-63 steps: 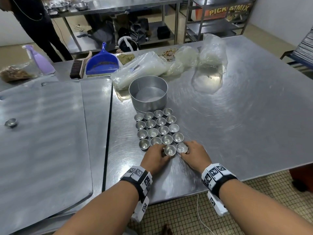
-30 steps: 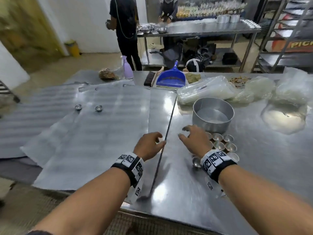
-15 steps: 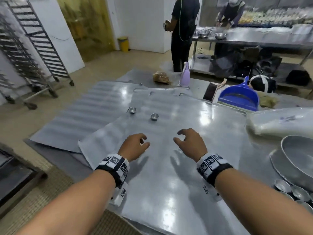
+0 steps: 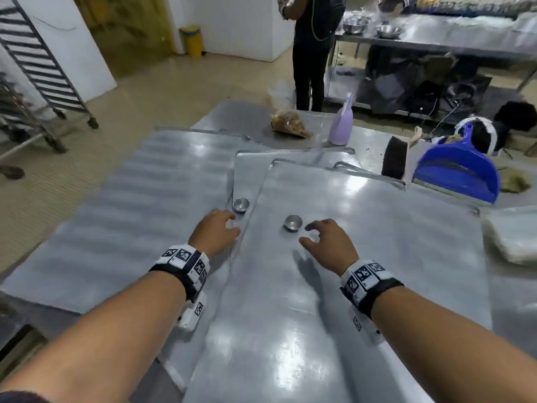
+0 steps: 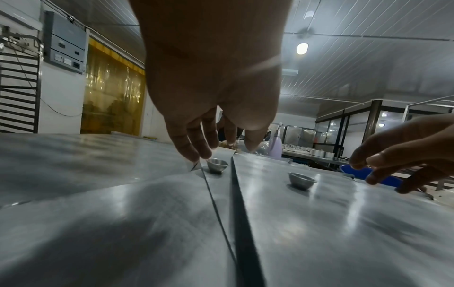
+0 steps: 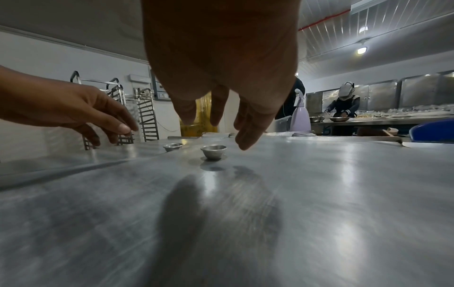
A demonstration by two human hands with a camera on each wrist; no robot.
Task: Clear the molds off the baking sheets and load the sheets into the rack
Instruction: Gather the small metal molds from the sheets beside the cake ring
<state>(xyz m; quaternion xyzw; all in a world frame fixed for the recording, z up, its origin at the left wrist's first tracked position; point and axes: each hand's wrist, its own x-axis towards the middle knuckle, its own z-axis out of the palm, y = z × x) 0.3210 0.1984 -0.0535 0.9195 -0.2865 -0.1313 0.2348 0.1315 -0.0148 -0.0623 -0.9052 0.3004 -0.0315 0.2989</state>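
Note:
Two small metal molds stand on overlapping baking sheets. The left mold (image 4: 241, 205) (image 5: 217, 165) (image 6: 172, 147) sits on a lower sheet (image 4: 247, 175), just beyond my left hand (image 4: 229, 223) (image 5: 221, 149), whose loosely spread fingers hover close to it and hold nothing. The right mold (image 4: 293, 222) (image 5: 301, 179) (image 6: 213, 152) rests on the top sheet (image 4: 348, 271). My right hand (image 4: 308, 235) (image 6: 221, 132) hangs open just right of it, thumb and fingers apart, not touching it. A wide sheet (image 4: 122, 222) lies at the left.
A wheeled tray rack (image 4: 37, 71) stands on the floor at the far left. At the table's back are a lilac spray bottle (image 4: 341, 125), a bag of crumbs (image 4: 289, 123), a brush (image 4: 395, 157) and a blue dustpan (image 4: 457, 173). A person (image 4: 312, 50) stands beyond.
My view has swung left from the grid of molds to the sheets. Both empty hands have moved forward to the two single molds.

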